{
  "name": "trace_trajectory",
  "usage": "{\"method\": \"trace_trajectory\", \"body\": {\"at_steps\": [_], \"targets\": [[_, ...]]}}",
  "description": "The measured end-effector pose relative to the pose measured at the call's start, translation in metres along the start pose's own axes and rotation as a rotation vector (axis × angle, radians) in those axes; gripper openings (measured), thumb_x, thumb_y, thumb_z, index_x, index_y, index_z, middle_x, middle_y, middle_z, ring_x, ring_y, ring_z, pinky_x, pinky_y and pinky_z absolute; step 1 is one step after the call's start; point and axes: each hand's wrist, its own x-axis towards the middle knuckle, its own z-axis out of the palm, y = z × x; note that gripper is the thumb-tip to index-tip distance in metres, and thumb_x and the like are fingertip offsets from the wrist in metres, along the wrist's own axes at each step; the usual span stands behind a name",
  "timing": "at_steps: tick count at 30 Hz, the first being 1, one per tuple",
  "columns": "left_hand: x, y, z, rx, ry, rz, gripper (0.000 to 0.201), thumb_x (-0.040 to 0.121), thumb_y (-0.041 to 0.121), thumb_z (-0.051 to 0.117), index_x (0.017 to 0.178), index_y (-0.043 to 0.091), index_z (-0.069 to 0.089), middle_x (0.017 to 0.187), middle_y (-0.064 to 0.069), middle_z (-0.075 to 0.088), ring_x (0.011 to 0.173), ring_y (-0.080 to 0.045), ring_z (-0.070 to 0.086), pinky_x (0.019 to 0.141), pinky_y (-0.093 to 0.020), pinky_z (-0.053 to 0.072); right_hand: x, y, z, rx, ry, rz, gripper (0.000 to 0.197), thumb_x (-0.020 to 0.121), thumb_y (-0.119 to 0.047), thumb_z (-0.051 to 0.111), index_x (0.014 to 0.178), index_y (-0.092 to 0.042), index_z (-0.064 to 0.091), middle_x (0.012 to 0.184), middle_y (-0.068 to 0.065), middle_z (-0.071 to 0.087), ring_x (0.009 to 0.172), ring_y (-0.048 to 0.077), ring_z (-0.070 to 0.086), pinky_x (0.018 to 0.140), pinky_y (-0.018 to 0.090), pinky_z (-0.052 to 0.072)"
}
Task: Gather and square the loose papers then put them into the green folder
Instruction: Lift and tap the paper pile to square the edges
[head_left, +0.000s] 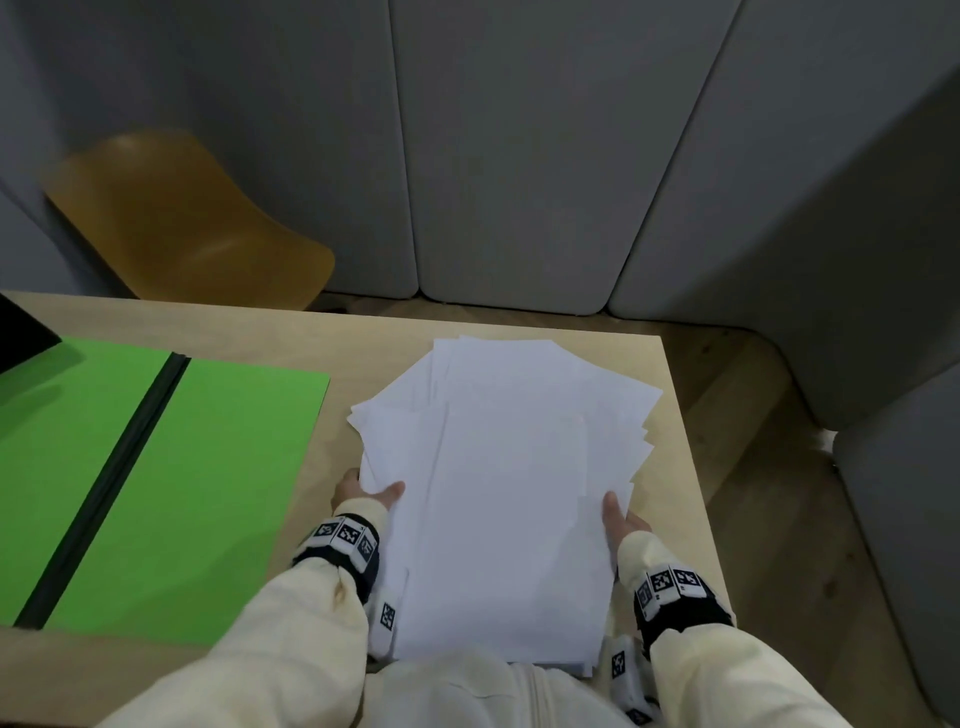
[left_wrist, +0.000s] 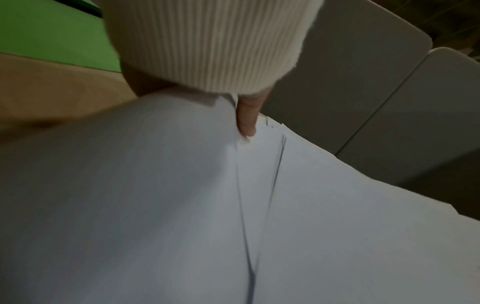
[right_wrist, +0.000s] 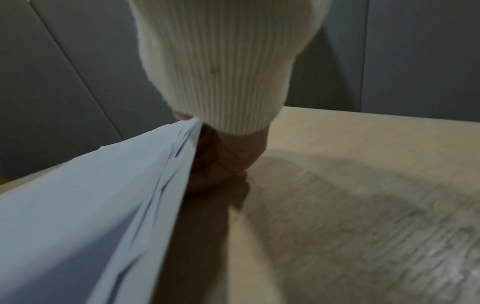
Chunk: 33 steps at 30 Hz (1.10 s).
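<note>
On the right half of the light wooden table (head_left: 395, 332), a thick stack of loose white papers (head_left: 509, 493) is held between both hands, its sheets fanned out unevenly so that corners stick out along the far and side edges. At the stack's left edge the left hand (head_left: 363, 491) grips the sheets, its thumb lying on top of the upper sheet and the rest of its fingers hidden under the paper; the left wrist view shows that thumb (left_wrist: 246, 119) pressed down onto the sheets just below a ribbed cream cuff (left_wrist: 207, 45). At the stack's right edge the right hand (head_left: 621, 519) holds the papers the same way, thumb on top; in the right wrist view the fingers (right_wrist: 228, 156) are curled beneath the raised edge of the stack, which stands clear of the tabletop on that side and throws a dark shadow under it. To the left of the papers, just beside them and not touching, the green folder (head_left: 197, 483) lies open and flat on the table, a dark spine running down its middle. Both forearms wear cream sleeves with black bands carrying square printed markers. Beyond the table stand a mustard yellow chair (head_left: 182, 223) and grey padded wall panels (head_left: 519, 156).
</note>
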Motion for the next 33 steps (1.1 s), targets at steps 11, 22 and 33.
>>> {"method": "trace_trajectory", "body": {"at_steps": [11,22,33], "targets": [[0.003,0.004,0.033,-0.097,-0.013,0.041,0.051,0.072,0.022,0.078,0.114,0.002,0.058,0.111,-0.015,0.067,0.101,-0.028,0.064,0.084,-0.028,0.046,-0.001,-0.002,0.015,-0.121,-0.001,0.008,0.086,0.078,-0.024,0.074,0.144,-0.002,0.023,0.145,0.019,0.039,0.133,0.037,0.039,0.108,0.044,0.031],[0.029,0.026,0.021,0.094,0.114,-0.125,0.059,0.065,0.038,0.074,0.109,0.006,0.052,0.117,-0.012,0.042,0.102,-0.036,0.06,0.093,-0.044,0.049,0.003,-0.003,0.006,-0.149,0.003,0.06,0.077,0.085,-0.029,0.065,0.142,0.003,0.025,0.147,0.02,0.037,0.136,0.034,0.036,0.112,0.039,0.028],[0.044,0.023,0.039,0.019,0.144,-0.084,0.043,0.079,0.016,0.065,0.117,0.007,0.047,0.128,-0.015,0.04,0.112,-0.037,0.052,0.1,-0.044,0.041,0.003,-0.004,0.003,-0.143,0.011,0.104,0.069,0.09,-0.03,0.058,0.141,0.006,0.027,0.147,0.019,0.036,0.136,0.032,0.037,0.109,0.034,0.029]]}}
